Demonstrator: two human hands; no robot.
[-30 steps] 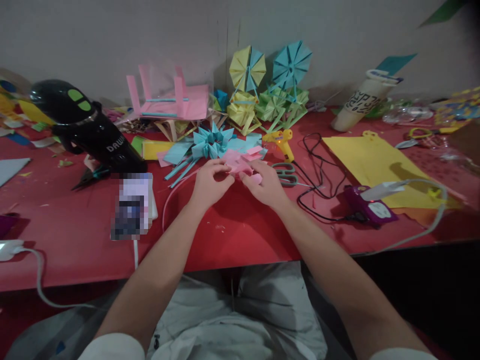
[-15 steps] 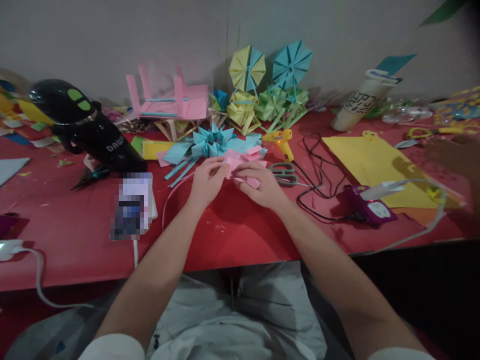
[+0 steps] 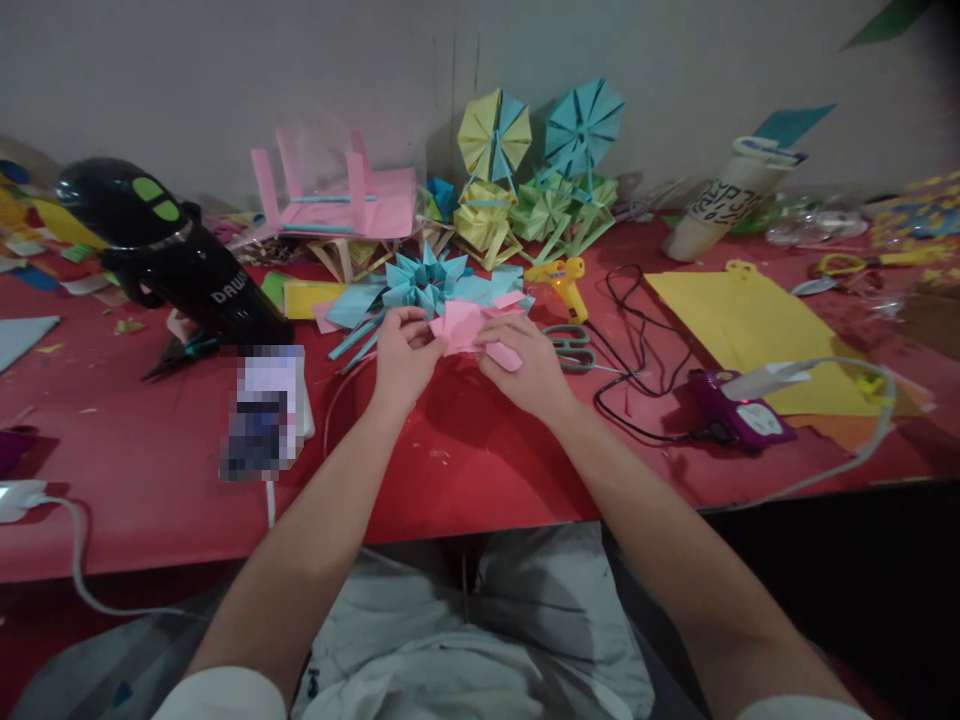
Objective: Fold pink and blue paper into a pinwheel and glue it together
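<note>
Between my two hands is a piece of folded pink paper point(image 3: 461, 325), held just above the red table. My left hand point(image 3: 405, 350) pinches its left edge with the fingertips. My right hand point(image 3: 525, 360) grips its right side, fingers curled over it and partly hiding it. More pink pieces point(image 3: 504, 354) show at the right hand's fingers; whether they are joined to the held paper I cannot tell. Directly behind lies a blue folded-paper flower point(image 3: 424, 280) with blue strips point(image 3: 352, 345) beside it.
A yellow glue gun point(image 3: 564, 285) and green-handled scissors point(image 3: 571, 348) lie right of my hands. Further right are yellow sheets point(image 3: 765, 340) and a purple power adapter point(image 3: 739, 410). At left are a black bottle point(image 3: 187, 260) and a phone point(image 3: 266, 410). Paper models point(image 3: 495, 140) stand behind.
My hands have moved slightly apart, the left one shifting left. More of the pink paper's flat face now shows between them.
</note>
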